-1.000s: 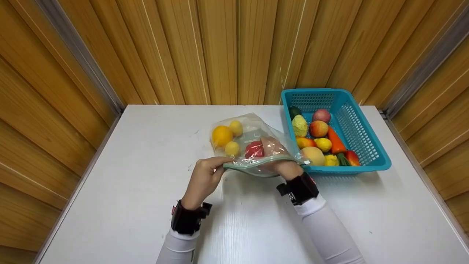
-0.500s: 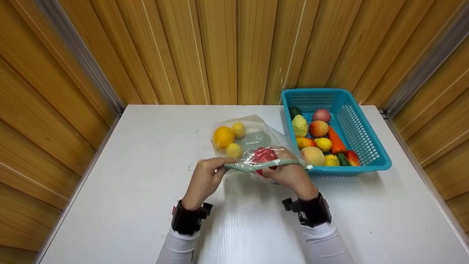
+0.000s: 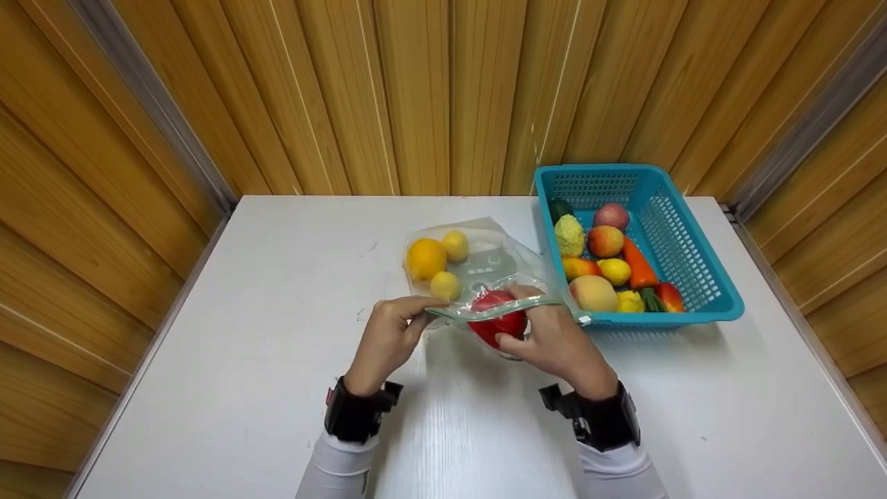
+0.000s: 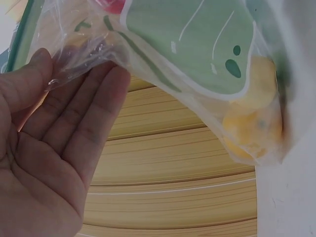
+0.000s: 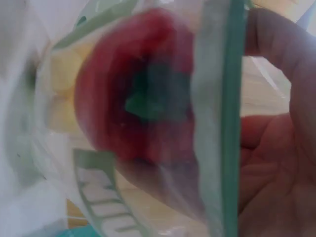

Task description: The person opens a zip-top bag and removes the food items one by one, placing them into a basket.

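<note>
A clear zip bag (image 3: 478, 242) with green print lies on the table, its mouth facing me. My left hand (image 3: 389, 339) pinches the left end of the bag's green zip edge. Inside sit an orange (image 3: 425, 259) and two lemon-like yellow fruits (image 3: 445, 285). My right hand (image 3: 554, 339) grips a red bell pepper (image 3: 504, 326) at the bag's mouth, fingers inside the bag and thumb outside. In the right wrist view the pepper's green stem (image 5: 148, 98) shows through the plastic. Against the left wrist view's bag, the left fingers (image 4: 89, 108) are nearly straight below the pinch.
A blue plastic basket (image 3: 707, 277) stands at the right, close to the bag. It holds several fruits and vegetables, among them a carrot (image 3: 637, 263), a peach (image 3: 593, 294) and a lemon (image 3: 614, 272). Wooden panels (image 3: 416, 97) rise behind the white table (image 3: 277, 312).
My right hand has drawn back toward me from deep in the bag, bringing the red bell pepper to the mouth. The left hand keeps its place on the edge.
</note>
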`<state>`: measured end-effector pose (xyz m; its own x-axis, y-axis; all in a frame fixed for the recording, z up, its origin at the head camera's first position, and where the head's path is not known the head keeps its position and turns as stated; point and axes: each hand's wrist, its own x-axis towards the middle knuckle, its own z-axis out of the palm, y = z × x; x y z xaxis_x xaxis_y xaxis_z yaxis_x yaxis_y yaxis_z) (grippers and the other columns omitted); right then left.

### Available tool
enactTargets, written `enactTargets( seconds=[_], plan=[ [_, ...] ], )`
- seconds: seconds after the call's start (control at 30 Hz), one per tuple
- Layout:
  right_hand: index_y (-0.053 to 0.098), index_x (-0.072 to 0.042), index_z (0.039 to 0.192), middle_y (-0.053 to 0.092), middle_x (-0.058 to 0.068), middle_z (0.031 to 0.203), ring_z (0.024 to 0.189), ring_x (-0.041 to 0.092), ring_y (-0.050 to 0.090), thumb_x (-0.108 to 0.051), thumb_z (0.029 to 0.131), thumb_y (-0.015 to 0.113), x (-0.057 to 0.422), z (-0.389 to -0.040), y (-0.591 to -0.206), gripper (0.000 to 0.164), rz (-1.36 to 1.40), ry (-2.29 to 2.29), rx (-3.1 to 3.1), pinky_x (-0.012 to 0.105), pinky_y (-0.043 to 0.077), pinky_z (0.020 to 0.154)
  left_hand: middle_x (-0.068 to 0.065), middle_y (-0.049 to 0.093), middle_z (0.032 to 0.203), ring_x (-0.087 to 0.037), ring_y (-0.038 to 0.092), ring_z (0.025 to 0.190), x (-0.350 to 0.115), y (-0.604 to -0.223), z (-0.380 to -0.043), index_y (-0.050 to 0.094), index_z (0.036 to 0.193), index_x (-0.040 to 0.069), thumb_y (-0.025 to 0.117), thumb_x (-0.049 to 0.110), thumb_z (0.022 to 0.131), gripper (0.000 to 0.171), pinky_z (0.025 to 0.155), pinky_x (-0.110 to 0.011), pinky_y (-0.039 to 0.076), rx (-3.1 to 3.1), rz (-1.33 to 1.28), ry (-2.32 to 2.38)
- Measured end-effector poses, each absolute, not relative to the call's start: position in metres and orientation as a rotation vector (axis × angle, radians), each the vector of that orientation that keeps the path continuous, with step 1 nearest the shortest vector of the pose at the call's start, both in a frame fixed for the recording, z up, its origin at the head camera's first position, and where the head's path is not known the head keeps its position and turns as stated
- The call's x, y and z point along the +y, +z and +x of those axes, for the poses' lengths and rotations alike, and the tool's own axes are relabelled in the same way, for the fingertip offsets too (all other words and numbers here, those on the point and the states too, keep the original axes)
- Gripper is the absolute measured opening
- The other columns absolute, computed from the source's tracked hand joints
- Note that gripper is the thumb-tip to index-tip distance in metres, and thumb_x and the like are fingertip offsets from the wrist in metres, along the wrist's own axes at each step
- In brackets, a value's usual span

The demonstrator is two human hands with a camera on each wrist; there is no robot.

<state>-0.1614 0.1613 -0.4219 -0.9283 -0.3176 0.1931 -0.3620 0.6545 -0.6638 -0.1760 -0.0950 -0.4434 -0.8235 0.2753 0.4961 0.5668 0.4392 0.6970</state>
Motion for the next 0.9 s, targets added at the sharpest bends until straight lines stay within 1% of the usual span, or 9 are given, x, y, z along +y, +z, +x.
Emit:
enactTargets(
  seconds=[0.23,0.4,0.53,0.6,0.63,0.7,0.83,0.87,0.9],
  plan=[
    [0.061,0.002,0.134,0.071,0.016,0.125,0.106,0.031,0.068,-0.016,0.088,0.077,0.168,-0.149,-0.410,0.053,0.628,1.037,-2.816,0.048,0.062,0.084,-0.003,0.079,0.104,-0.012,0.065,0.082,-0.095,-0.444,-0.175,0.081,0.108,0.004,0.067,-0.009,0.092,0.025,0.078,-0.029,0.058,-2.377,-0.727,-1.354],
    [0.065,0.003,0.126,0.071,0.018,0.120,0.102,0.031,0.067,-0.018,0.087,0.079,0.177,-0.147,-0.406,0.046,0.650,1.019,-2.801,0.047,0.063,0.082,-0.004,0.079,0.104,-0.011,0.065,0.082,-0.094,-0.444,-0.176,0.081,0.108,0.004,0.068,-0.007,0.093,0.023,0.077,-0.029,0.058,-2.378,-0.736,-1.352],
    [0.067,0.001,0.123,0.072,0.015,0.115,0.097,0.027,0.066,-0.018,0.085,0.081,0.184,-0.147,-0.405,0.044,0.707,1.005,-2.759,0.042,0.063,0.078,-0.005,0.079,0.104,-0.011,0.067,0.084,-0.094,-0.444,-0.176,0.081,0.109,0.004,0.067,-0.007,0.093,0.024,0.079,-0.030,0.059,-2.382,-0.747,-1.356],
    [0.067,0.000,0.123,0.073,0.012,0.115,0.094,0.024,0.067,-0.018,0.086,0.081,0.188,-0.147,-0.404,0.044,0.737,1.016,-2.744,0.039,0.062,0.077,-0.005,0.079,0.104,-0.012,0.070,0.088,-0.093,-0.444,-0.176,0.081,0.109,0.004,0.066,-0.008,0.094,0.024,0.080,-0.032,0.060,-2.390,-0.750,-1.360],
    [0.067,-0.001,0.124,0.074,0.011,0.115,0.095,0.023,0.067,-0.018,0.086,0.081,0.190,-0.148,-0.403,0.044,0.746,1.017,-2.737,0.042,0.062,0.083,-0.005,0.079,0.104,-0.013,0.070,0.088,-0.093,-0.444,-0.176,0.081,0.109,0.004,0.065,-0.009,0.093,0.025,0.081,-0.032,0.060,-2.395,-0.747,-1.362],
    [0.067,-0.002,0.125,0.074,0.010,0.116,0.095,0.023,0.068,-0.018,0.086,0.081,0.195,-0.147,-0.402,0.044,0.761,1.038,-2.728,0.043,0.062,0.083,-0.006,0.079,0.105,-0.014,0.072,0.091,-0.093,-0.444,-0.176,0.080,0.109,0.003,0.065,-0.010,0.093,0.026,0.082,-0.033,0.061,-2.402,-0.742,-1.365],
    [0.066,-0.002,0.129,0.073,0.011,0.122,0.101,0.026,0.068,-0.019,0.087,0.081,0.201,-0.147,-0.400,0.048,0.777,1.092,-2.715,0.048,0.062,0.085,-0.006,0.079,0.104,-0.013,0.070,0.088,-0.093,-0.444,-0.176,0.080,0.109,0.003,0.064,-0.012,0.092,0.028,0.080,-0.032,0.060,-2.407,-0.731,-1.368],
    [0.066,-0.003,0.130,0.073,0.011,0.123,0.102,0.026,0.068,-0.018,0.087,0.081,0.202,-0.146,-0.399,0.049,0.777,1.106,-2.717,0.047,0.063,0.080,-0.006,0.079,0.103,-0.013,0.069,0.087,-0.093,-0.444,-0.176,0.081,0.108,0.003,0.064,-0.012,0.092,0.028,0.079,-0.031,0.060,-2.406,-0.730,-1.369],
    [0.066,-0.003,0.131,0.072,0.012,0.124,0.103,0.027,0.068,-0.018,0.086,0.082,0.203,-0.146,-0.399,0.050,0.776,1.119,-2.718,0.047,0.063,0.081,-0.005,0.079,0.103,-0.012,0.068,0.086,-0.093,-0.444,-0.176,0.081,0.108,0.004,0.064,-0.011,0.092,0.028,0.079,-0.031,0.059,-2.407,-0.726,-1.369]
  ],
)
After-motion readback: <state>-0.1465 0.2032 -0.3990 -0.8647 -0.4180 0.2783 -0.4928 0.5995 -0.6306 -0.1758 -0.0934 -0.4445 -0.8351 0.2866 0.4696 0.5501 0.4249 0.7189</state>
